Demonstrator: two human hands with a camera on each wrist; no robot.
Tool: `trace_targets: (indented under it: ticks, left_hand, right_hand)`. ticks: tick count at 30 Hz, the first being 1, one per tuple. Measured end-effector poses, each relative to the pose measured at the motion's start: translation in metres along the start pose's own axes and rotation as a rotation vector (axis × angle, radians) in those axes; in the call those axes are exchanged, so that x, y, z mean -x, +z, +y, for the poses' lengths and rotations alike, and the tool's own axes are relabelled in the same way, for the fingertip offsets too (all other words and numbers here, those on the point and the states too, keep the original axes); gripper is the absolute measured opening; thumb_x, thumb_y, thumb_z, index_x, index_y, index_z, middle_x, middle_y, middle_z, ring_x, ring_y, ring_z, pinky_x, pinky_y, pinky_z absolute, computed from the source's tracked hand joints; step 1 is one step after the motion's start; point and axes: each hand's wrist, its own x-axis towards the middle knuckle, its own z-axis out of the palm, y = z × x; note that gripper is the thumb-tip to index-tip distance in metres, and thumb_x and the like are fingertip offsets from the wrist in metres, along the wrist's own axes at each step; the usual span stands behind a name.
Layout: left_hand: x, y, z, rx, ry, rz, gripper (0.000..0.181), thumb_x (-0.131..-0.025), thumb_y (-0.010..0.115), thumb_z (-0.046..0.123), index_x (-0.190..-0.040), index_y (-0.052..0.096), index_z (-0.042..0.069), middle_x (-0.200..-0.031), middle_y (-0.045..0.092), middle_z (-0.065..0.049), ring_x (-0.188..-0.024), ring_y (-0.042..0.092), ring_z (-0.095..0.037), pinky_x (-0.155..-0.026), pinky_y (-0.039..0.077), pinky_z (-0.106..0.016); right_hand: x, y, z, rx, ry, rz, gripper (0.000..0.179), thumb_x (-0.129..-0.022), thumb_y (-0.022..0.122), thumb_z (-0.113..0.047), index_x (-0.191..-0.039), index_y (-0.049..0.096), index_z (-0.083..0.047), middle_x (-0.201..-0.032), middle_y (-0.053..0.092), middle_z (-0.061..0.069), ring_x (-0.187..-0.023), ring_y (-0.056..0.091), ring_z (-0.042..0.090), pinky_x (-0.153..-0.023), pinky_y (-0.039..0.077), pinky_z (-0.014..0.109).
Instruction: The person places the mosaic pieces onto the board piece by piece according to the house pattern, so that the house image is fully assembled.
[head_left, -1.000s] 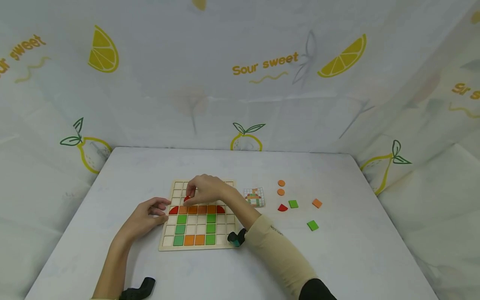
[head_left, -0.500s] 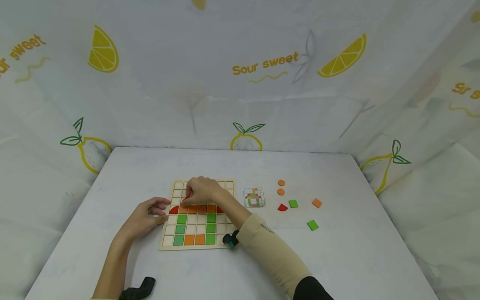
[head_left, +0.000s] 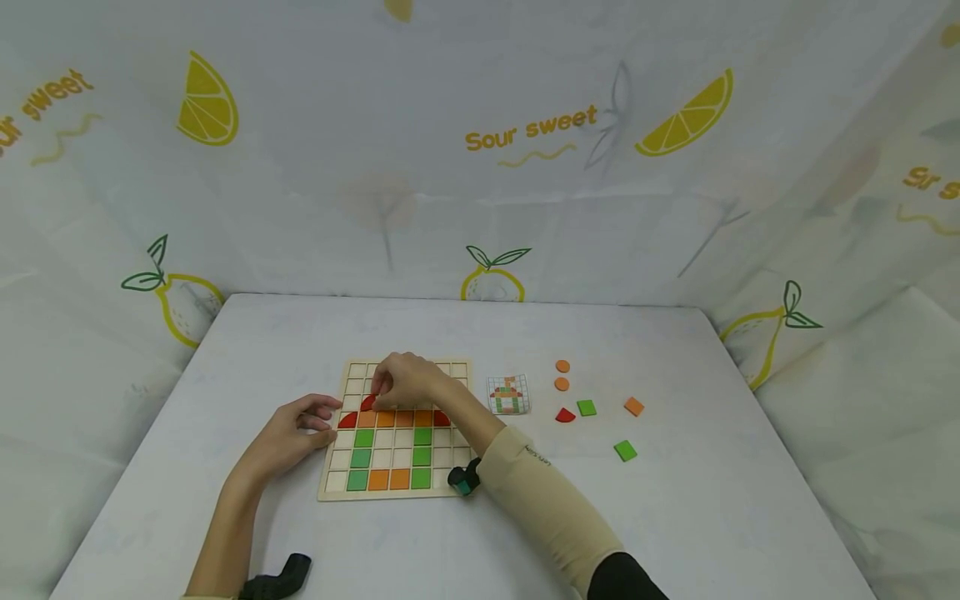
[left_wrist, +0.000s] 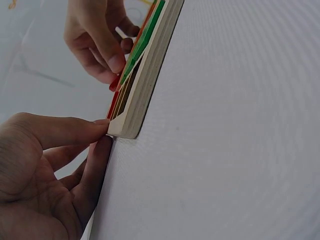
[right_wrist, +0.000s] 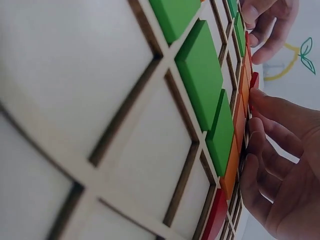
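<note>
A square wooden grid board (head_left: 382, 458) lies on the table, with green, orange and red tiles set in its cells. My right hand (head_left: 412, 379) reaches over its upper part and pinches a red rounded tile (head_left: 367, 403) between thumb and fingers, just above the orange row (head_left: 385, 419). That red tile (right_wrist: 255, 79) shows at the fingertips in the right wrist view. At the board's left edge, my left hand (head_left: 288, 437) rests with relaxed thumb and fingers touching the rim (left_wrist: 131, 125). My right hand hides several of the upper cells.
Right of the board lies a small printed pattern card (head_left: 508, 395). Further right are two orange discs (head_left: 562, 375), a red wedge tile (head_left: 566, 415), two green squares (head_left: 626, 451) and an orange square (head_left: 633, 406). A lemon-print cloth (head_left: 360, 167) hangs behind the table.
My right hand has shifted slightly left and back a little, its arm moving left too; the red tile now shows more clearly past the fingertips. My left hand and the board have stayed put.
</note>
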Motion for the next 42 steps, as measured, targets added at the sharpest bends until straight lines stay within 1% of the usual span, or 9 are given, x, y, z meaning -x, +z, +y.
trace_targets:
  ticks: [5, 15, 21, 25, 29, 33, 36, 39, 42]
  left_hand:
    - [0.000, 0.000, -0.002, -0.005, 0.011, 0.002, 0.046, -0.093, 0.078, 0.006, -0.137, 0.066, 0.002, -0.119, 0.065, -0.015, -0.101, 0.064, -0.021, -0.082, 0.052, -0.020]
    - [-0.002, -0.001, -0.004, -0.007, 0.023, 0.007, 0.045, -0.093, 0.078, 0.005, -0.136, 0.067, 0.002, -0.117, 0.065, -0.015, -0.099, 0.064, -0.020, -0.081, 0.052, -0.020]
    - [-0.002, -0.001, -0.005, -0.003, 0.026, 0.001, 0.047, -0.093, 0.079, 0.006, -0.137, 0.066, 0.002, -0.118, 0.065, -0.015, -0.099, 0.064, -0.018, -0.081, 0.051, -0.020]
    - [-0.001, -0.001, -0.004, -0.008, 0.028, -0.001, 0.047, -0.093, 0.079, 0.007, -0.138, 0.066, 0.001, -0.118, 0.065, -0.015, -0.099, 0.064, -0.018, -0.081, 0.051, -0.020]
    - [-0.001, 0.000, -0.003, -0.010, 0.016, -0.001, 0.046, -0.094, 0.078, 0.007, -0.138, 0.066, 0.002, -0.119, 0.065, -0.014, -0.100, 0.064, -0.018, -0.082, 0.051, -0.020]
    - [0.001, 0.000, -0.001, -0.011, 0.007, 0.004, 0.046, -0.093, 0.078, 0.007, -0.138, 0.066, 0.002, -0.119, 0.065, -0.014, -0.101, 0.064, -0.019, -0.082, 0.050, -0.020]
    - [0.001, 0.000, 0.000, -0.014, 0.004, 0.005, 0.047, -0.093, 0.079, 0.007, -0.138, 0.066, 0.002, -0.119, 0.065, -0.014, -0.102, 0.063, -0.019, -0.082, 0.050, -0.021]
    - [0.001, 0.000, 0.001, -0.014, 0.006, 0.006, 0.048, -0.093, 0.079, 0.007, -0.138, 0.066, 0.001, -0.119, 0.065, -0.015, -0.102, 0.063, -0.020, -0.082, 0.050, -0.022]
    - [0.001, 0.000, 0.001, -0.012, 0.007, 0.008, 0.048, -0.093, 0.079, 0.007, -0.138, 0.066, 0.001, -0.119, 0.065, -0.015, -0.102, 0.063, -0.019, -0.082, 0.050, -0.022]
  right_hand:
    - [0.000, 0.000, 0.001, -0.041, -0.002, 0.000, 0.011, -0.096, 0.084, -0.023, -0.099, 0.076, -0.017, -0.084, 0.070, -0.006, -0.077, 0.060, 0.007, -0.072, 0.048, 0.020]
    - [-0.001, -0.002, 0.004, -0.041, -0.020, 0.001, 0.013, -0.096, 0.084, -0.022, -0.095, 0.076, -0.012, -0.082, 0.070, -0.005, -0.074, 0.059, 0.006, -0.071, 0.048, 0.020]
    - [-0.002, -0.004, 0.006, -0.069, -0.033, -0.018, 0.010, -0.098, 0.081, -0.019, -0.099, 0.076, -0.010, -0.082, 0.068, -0.004, -0.073, 0.057, 0.006, -0.072, 0.047, 0.020]
    - [0.000, -0.006, 0.008, -0.075, -0.065, -0.020, 0.011, -0.099, 0.080, -0.019, -0.103, 0.078, -0.008, -0.086, 0.070, -0.001, -0.074, 0.057, 0.007, -0.071, 0.045, 0.020]
    - [0.003, -0.010, 0.011, -0.073, -0.089, -0.010, 0.012, -0.099, 0.080, -0.020, -0.105, 0.078, -0.010, -0.093, 0.073, 0.001, -0.080, 0.060, 0.007, -0.074, 0.047, 0.019]
    - [0.009, -0.019, 0.014, -0.100, -0.114, -0.013, 0.014, -0.100, 0.077, -0.020, -0.109, 0.078, -0.010, -0.101, 0.076, 0.006, -0.084, 0.062, 0.008, -0.075, 0.049, 0.019]
    - [0.013, -0.025, 0.018, -0.131, -0.136, -0.015, 0.016, -0.102, 0.075, -0.021, -0.113, 0.078, -0.010, -0.104, 0.077, 0.009, -0.081, 0.065, 0.013, -0.072, 0.051, 0.019]
    - [0.018, -0.033, 0.022, -0.168, -0.159, -0.001, 0.018, -0.102, 0.075, -0.020, -0.115, 0.077, -0.008, -0.104, 0.076, 0.011, -0.080, 0.070, 0.022, -0.071, 0.055, 0.021]
    - [0.025, -0.041, 0.027, -0.221, -0.166, 0.010, 0.021, -0.102, 0.075, -0.019, -0.117, 0.076, -0.005, -0.104, 0.075, 0.013, -0.084, 0.075, 0.034, -0.075, 0.062, 0.030]
